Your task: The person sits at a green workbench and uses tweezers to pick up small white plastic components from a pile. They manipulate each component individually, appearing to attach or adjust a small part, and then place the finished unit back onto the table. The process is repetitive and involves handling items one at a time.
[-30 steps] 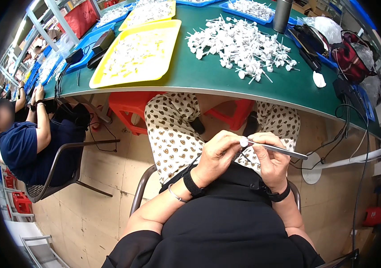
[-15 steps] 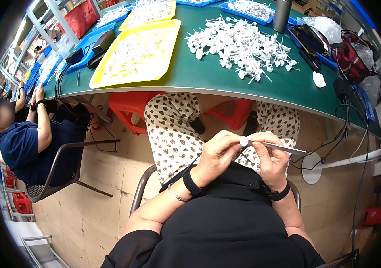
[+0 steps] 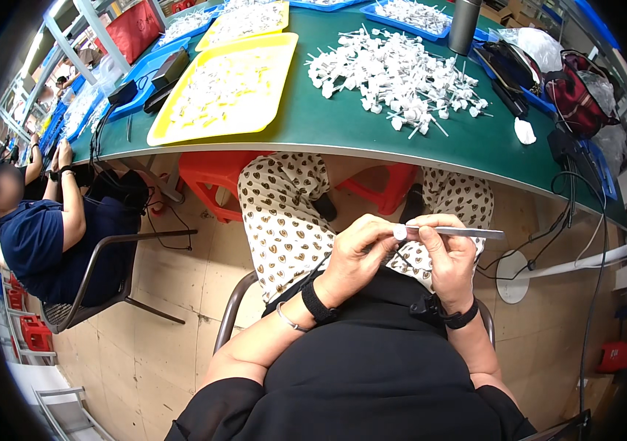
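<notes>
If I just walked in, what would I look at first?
Probably the big heap of white pieces on the green table, right of the bright yellow tray. Next, above the lap, you'd spot the left hand pinching one small white piece while the right hand holds a thin grey tool.

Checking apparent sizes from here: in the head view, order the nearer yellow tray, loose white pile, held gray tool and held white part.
1. Yellow tray and white pile: too alike to rank
2. Gray tool, in the right hand
3. White part, visible portion, in the left hand
</notes>
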A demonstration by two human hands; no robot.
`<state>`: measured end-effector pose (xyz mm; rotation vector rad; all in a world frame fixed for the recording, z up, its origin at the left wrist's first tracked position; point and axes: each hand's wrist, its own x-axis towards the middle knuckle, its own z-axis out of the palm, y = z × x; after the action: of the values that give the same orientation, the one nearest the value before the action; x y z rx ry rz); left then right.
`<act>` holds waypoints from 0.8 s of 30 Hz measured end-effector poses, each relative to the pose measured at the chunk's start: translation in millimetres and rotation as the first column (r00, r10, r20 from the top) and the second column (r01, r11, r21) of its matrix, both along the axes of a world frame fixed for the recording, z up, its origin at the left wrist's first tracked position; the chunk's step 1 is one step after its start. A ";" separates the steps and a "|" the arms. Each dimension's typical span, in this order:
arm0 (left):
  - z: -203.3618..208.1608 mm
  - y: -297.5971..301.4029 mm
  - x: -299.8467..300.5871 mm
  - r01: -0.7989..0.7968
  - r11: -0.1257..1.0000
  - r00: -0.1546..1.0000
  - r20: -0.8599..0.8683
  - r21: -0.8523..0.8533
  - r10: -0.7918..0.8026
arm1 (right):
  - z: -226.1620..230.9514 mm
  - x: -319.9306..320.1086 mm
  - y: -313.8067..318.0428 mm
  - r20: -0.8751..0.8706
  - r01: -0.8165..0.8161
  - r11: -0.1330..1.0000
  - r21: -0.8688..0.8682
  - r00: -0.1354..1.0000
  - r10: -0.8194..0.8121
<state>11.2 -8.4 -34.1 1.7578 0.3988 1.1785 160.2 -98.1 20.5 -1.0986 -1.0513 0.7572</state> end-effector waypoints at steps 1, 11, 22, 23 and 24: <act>-0.3 -0.1 -0.2 -0.001 1.000 1.000 0.000 -0.004 0.001 | -0.6 0.8 0.2 -0.007 -0.005 1.000 -0.004 1.000 0.005; 0.0 -2.3 2.9 -0.043 0.999 0.997 0.055 -0.030 0.045 | -2.0 -4.0 -0.7 0.011 0.009 0.998 0.055 1.000 -0.010; 3.6 -4.2 0.0 -0.089 0.995 0.996 0.032 0.037 0.087 | -6.8 -11.2 4.6 0.417 0.145 0.957 0.253 0.876 -0.243; 4.4 -4.5 -0.2 -0.100 0.994 0.995 0.025 0.048 0.099 | -6.8 -11.0 4.6 0.426 0.142 0.956 0.257 0.871 -0.244; 6.1 -4.9 -0.8 -0.111 0.992 0.994 0.019 0.058 0.110 | -7.4 -11.3 4.6 0.427 0.144 0.955 0.258 0.870 -0.246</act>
<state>10.4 -13.2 -28.0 1.7951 0.4613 1.2938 148.9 -93.5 13.1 -1.1984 -1.3559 0.2079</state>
